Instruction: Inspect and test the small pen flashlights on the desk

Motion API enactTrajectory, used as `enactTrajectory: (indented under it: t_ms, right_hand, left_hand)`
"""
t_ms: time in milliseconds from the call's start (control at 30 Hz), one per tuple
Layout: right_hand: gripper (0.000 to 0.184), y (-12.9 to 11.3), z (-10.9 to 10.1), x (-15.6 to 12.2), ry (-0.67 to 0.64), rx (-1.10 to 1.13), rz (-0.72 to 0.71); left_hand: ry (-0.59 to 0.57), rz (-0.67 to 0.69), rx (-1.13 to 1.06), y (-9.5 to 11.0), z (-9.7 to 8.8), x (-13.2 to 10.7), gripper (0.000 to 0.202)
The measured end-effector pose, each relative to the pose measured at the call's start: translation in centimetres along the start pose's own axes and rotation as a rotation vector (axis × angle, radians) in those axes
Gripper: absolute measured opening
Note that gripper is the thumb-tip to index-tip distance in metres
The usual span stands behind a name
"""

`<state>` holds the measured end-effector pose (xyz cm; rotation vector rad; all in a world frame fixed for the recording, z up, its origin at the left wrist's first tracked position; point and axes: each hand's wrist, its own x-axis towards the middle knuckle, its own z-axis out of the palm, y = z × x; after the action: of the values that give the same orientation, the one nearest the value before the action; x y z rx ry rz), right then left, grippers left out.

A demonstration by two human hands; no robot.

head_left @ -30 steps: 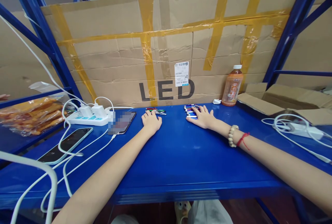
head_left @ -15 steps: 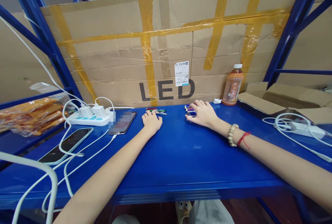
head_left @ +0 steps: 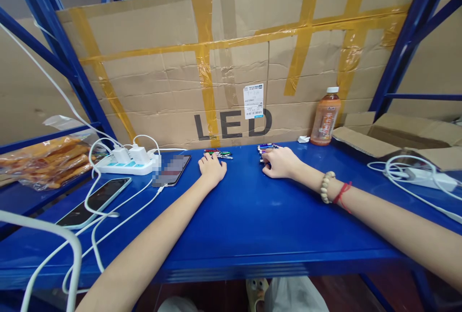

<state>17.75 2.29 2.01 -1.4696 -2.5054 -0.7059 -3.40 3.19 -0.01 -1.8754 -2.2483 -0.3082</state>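
My left hand point(head_left: 212, 169) rests on the blue shelf board, fingers stretched out and slightly apart over a small group of red, green and silver pens point(head_left: 225, 155). Those pens lie near the cardboard and are partly hidden by the fingertips. To the right, my right hand point(head_left: 279, 163) has its fingers curled down at a second group, mostly blue pens point(head_left: 266, 147). A pen tip shows at its bent fingers, while the rest of that pen is covered by the hand.
A drink bottle point(head_left: 325, 118), a crumpled white paper point(head_left: 303, 139) and an open carton point(head_left: 400, 134) stand at the right. Leftward are a power strip point(head_left: 124, 165), two phones, white cables and a bag of orange items point(head_left: 46, 160). Large cardboard point(head_left: 162, 85) closes the back.
My right hand has curled its fingers, which were spread over the blue pens, and drawn slightly toward me. The left hand stays in place on its pens.
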Motion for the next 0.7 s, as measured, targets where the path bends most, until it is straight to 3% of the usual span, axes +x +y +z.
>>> enactTrajectory:
  t_ms: [300,433,700]
  right_hand:
    - [0.031,-0.04,0.25,-0.02,0.018,0.113,0.005]
    - [0.028,0.15,0.25,-0.03,-0.01,0.156,0.005]
    - [0.029,0.23,0.7,-0.01,0.056,0.176,-0.066]
  left_hand:
    - [-0.016,0.003,-0.005,0.02,-0.21,-0.12,0.053]
    - [-0.013,0.001,-0.007,0.03,-0.22,-0.11,0.054]
    - [-0.003,0.004,-0.009,0.0,-0.05,-0.02,0.054]
